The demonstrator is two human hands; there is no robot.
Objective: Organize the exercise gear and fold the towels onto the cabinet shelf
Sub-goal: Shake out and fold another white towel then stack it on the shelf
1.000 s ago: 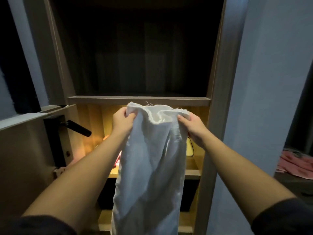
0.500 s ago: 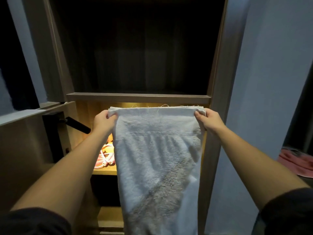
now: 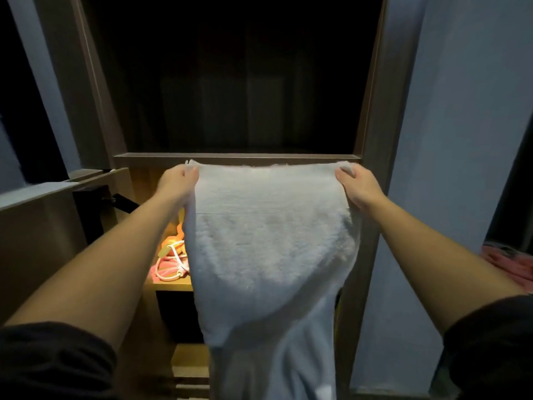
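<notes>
Hands: left hand (image 3: 177, 183) and right hand (image 3: 356, 187) each pinched a top corner of the white towel (image 3: 268, 241), well apart, so it hung spread flat before the cabinet shelf (image 3: 236, 158) edge, probably squared for folding. Pink cord (image 3: 170, 264) lay lower left.

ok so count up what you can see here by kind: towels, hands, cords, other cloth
white towel: 1
hands: 2 (left hand, right hand, each gripping a top corner of the towel)
pink cord, coiled on the lit shelf: 1
pink cloth at the right edge: 1
total: 5
</notes>
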